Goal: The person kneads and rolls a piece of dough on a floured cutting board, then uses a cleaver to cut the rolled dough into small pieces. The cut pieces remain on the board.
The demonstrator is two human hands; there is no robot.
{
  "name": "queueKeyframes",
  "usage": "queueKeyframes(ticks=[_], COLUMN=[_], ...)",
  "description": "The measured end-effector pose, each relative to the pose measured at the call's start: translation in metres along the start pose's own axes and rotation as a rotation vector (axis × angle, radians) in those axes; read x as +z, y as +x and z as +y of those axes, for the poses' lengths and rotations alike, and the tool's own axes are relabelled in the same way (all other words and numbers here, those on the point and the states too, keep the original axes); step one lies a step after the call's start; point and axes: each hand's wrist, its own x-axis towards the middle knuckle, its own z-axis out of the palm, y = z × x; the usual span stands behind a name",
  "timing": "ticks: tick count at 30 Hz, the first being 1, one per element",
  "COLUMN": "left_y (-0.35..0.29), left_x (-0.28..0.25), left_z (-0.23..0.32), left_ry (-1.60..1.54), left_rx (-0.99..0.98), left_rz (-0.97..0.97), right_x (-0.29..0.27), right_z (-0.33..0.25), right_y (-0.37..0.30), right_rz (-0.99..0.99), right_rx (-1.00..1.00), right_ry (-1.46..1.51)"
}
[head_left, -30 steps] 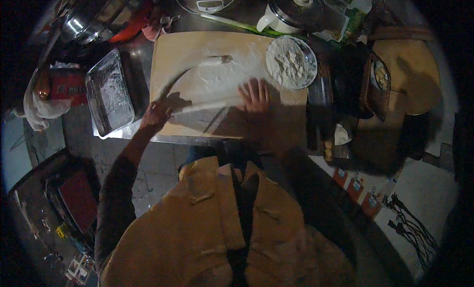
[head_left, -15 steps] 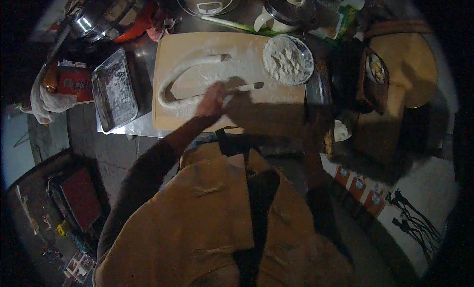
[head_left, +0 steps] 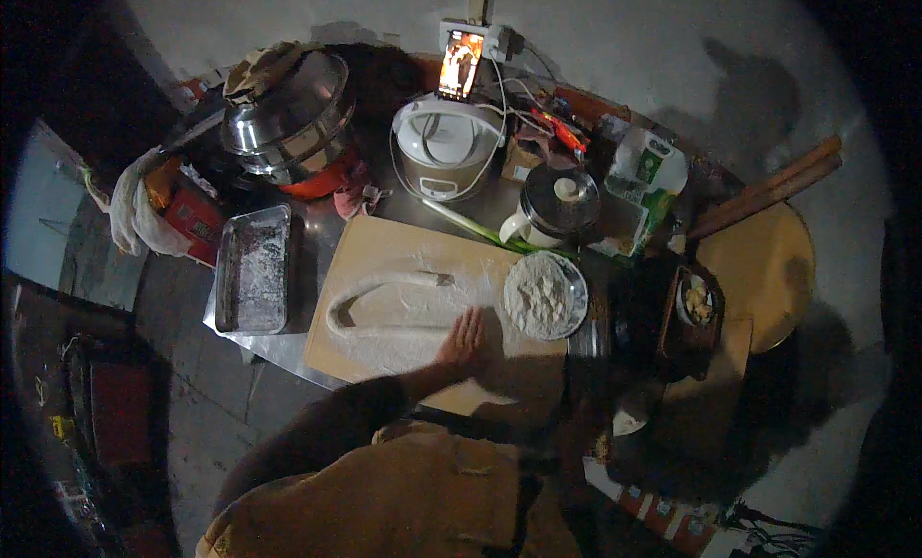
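Note:
A long rope of dough (head_left: 370,331) lies in a U shape on a flour-dusted wooden board (head_left: 384,236), its bend toward the left. At the rope's near right end, my left hand (head_left: 463,345) rests with fingers stretched flat, covering that end. The other end of the rope shows a darker cut face. My right hand is lost in shadow beyond the board's right edge; only a dim arm (head_left: 579,428) can be made out, so its fingers do not show. A clear bowl of flour (head_left: 545,297) stands at the board's far right corner.
A floury metal tray (head_left: 254,270) sits left of the board. Behind are a steel pot (head_left: 288,116), a rice cooker (head_left: 447,145), a lit phone (head_left: 461,63), a green onion (head_left: 471,224) and a lidded jug (head_left: 557,207). At right stands a small dish (head_left: 695,301) near a round board (head_left: 768,270).
The view has tilted up, bringing the wall and phone in. My left hand has shifted right along the rope, its fingers now laid flat over the near end.

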Motion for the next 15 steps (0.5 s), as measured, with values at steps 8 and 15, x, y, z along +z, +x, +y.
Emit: queueKeyframes(ticks=[8, 15], left_y=[0.056, 0.012], left_x=[-0.003, -0.008], left_z=[-0.023, 0.013], left_ry=[-0.508, -0.651], left_rx=[-0.125, -0.11], left_rz=[-0.138, -0.124], right_x=[0.0, -0.024], right_z=[0.007, 0.013], right_y=[-0.003, -0.032], right_rz=[0.015, 0.088], right_rx=[0.01, 0.045], right_ry=[0.001, -0.031])
